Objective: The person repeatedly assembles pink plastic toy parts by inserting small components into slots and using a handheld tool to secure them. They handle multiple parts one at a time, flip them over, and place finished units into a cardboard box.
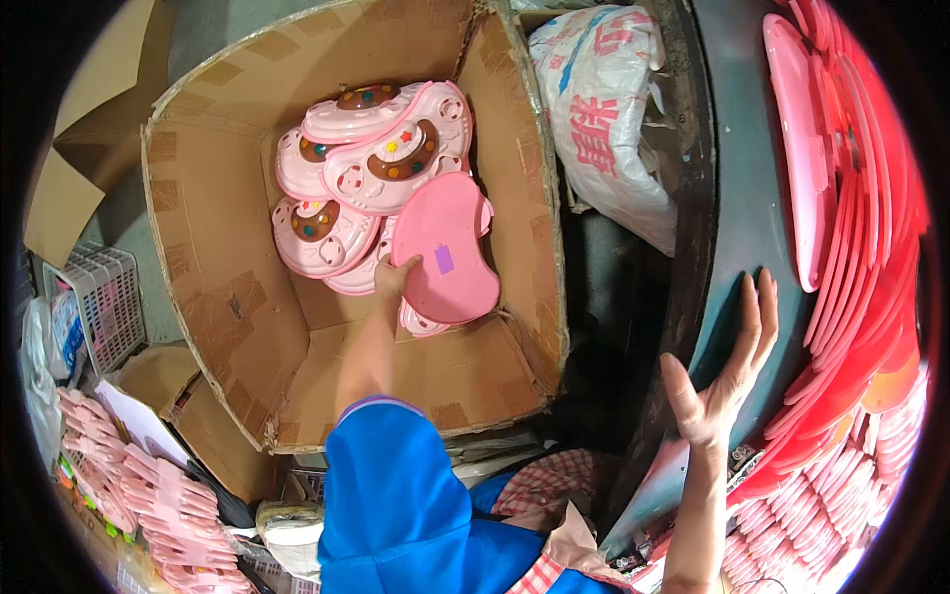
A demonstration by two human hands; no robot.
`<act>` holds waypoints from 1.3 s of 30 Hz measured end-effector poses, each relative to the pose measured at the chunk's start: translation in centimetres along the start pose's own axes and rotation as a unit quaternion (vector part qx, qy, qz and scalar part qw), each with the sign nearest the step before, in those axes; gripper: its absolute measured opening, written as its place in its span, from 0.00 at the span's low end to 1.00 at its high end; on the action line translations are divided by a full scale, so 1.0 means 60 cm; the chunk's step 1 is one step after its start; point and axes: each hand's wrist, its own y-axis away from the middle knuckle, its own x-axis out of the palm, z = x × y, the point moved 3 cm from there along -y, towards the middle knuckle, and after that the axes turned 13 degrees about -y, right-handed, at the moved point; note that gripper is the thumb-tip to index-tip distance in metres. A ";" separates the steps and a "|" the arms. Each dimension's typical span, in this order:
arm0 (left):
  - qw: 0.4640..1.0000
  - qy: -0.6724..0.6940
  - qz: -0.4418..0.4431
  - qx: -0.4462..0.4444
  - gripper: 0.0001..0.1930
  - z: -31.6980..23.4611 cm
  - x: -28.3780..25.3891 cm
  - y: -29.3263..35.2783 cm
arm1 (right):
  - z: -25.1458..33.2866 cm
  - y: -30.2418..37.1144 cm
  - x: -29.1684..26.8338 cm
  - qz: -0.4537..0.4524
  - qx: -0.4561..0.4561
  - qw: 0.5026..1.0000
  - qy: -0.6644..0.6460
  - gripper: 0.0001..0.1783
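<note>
Inside a big cardboard box, my left hand grips the left edge of a flat, pink, crescent-shaped plastic piece with a small purple rectangle at its middle. Several pale pink curved toy shells with brown arches, coloured buttons and star shapes lie piled under and beyond it. My right hand is raised with fingers spread at the edge of a dark green table, holding nothing. Nearest to it, on the table, is a stack of pink and red curved plastic pieces.
A white woven sack with red print sits between box and table. Left of the box are a grey plastic crate, cardboard flaps and stacked pink parts. More pink parts are heaped at the lower right.
</note>
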 end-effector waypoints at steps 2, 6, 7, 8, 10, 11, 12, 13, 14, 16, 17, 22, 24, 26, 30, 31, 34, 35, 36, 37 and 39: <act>0.969 -0.157 -0.124 0.144 0.30 -0.069 0.008 0.071 | -0.003 0.004 0.000 -0.007 0.010 1.000 -0.004 0.57; 0.786 -0.407 -0.222 0.409 0.29 -0.156 -0.040 0.278 | -0.010 0.015 -0.008 -0.017 0.021 1.000 0.003 0.56; 0.751 -0.475 -0.204 0.412 0.30 -0.135 -0.062 0.318 | -0.010 0.017 -0.009 -0.015 0.021 1.000 0.004 0.56; 0.705 -0.529 -0.203 0.428 0.30 -0.087 -0.089 0.338 | -0.010 0.016 -0.009 -0.015 0.019 1.000 0.005 0.55; 0.642 -0.617 -0.180 0.418 0.29 0.013 -0.124 0.353 | -0.010 0.012 -0.008 -0.017 0.014 1.000 0.011 0.55; 0.628 -0.655 -0.157 0.390 0.29 0.055 -0.135 0.361 | -0.010 0.011 -0.006 -0.017 0.011 1.000 0.014 0.55; 0.616 -0.686 -0.124 0.366 0.27 0.097 -0.141 0.361 | -0.010 0.010 -0.005 -0.016 0.007 1.000 0.017 0.55; 0.558 -0.770 -0.065 0.303 0.28 0.159 -0.143 0.344 | -0.008 0.009 -0.006 -0.013 0.005 1.000 0.018 0.55; 0.533 -0.818 -0.049 0.210 0.28 0.203 -0.135 0.311 | -0.007 0.007 -0.006 -0.010 0.001 1.000 0.019 0.55; 0.595 -0.803 -0.003 -0.024 0.30 0.228 -0.125 0.234 | -0.008 0.008 -0.006 -0.005 0.001 1.000 0.016 0.56; 0.603 -0.785 0.105 -0.097 0.29 0.152 -0.102 0.206 | -0.012 0.011 -0.004 -0.005 0.002 1.000 0.015 0.56; 0.810 -0.564 -0.057 0.148 0.20 -0.038 0.045 -0.004 | -0.013 0.012 -0.008 0.002 0.028 1.000 0.010 0.58; 0.977 -0.209 -0.041 0.030 0.32 -0.005 0.109 -0.137 | -0.008 0.008 -0.007 0.002 0.028 0.999 -0.018 0.59; 0.987 0.132 -0.015 -0.086 0.37 -0.021 0.219 -0.152 | -0.019 0.026 -0.013 0.000 0.055 0.998 -0.017 0.60; 0.876 0.443 -0.183 -0.062 0.36 0.036 0.300 -0.226 | -0.019 0.013 -0.006 0.035 0.050 0.998 -0.004 0.63; 0.867 0.448 -0.187 -0.112 0.35 0.028 0.306 -0.222 | -0.025 0.021 -0.007 0.030 0.061 0.998 -0.004 0.63; 0.850 0.454 -0.162 -0.212 0.33 0.003 0.314 -0.198 | -0.030 0.032 -0.011 0.028 0.080 0.996 -0.001 0.63; 0.859 0.447 -0.127 -0.214 0.32 -0.002 0.318 -0.183 | -0.028 0.032 -0.013 0.033 0.084 0.996 0.006 0.64; 0.868 0.440 -0.090 -0.213 0.31 -0.011 0.326 -0.174 | -0.028 0.031 -0.013 0.035 0.087 0.995 0.015 0.64; 0.871 0.440 -0.060 -0.213 0.31 -0.003 0.331 -0.173 | -0.027 0.025 -0.013 0.035 0.081 0.996 0.011 0.64; 0.857 0.499 0.023 -0.122 0.26 0.006 0.314 -0.183 | -0.024 0.020 -0.011 0.036 0.074 0.997 0.002 0.63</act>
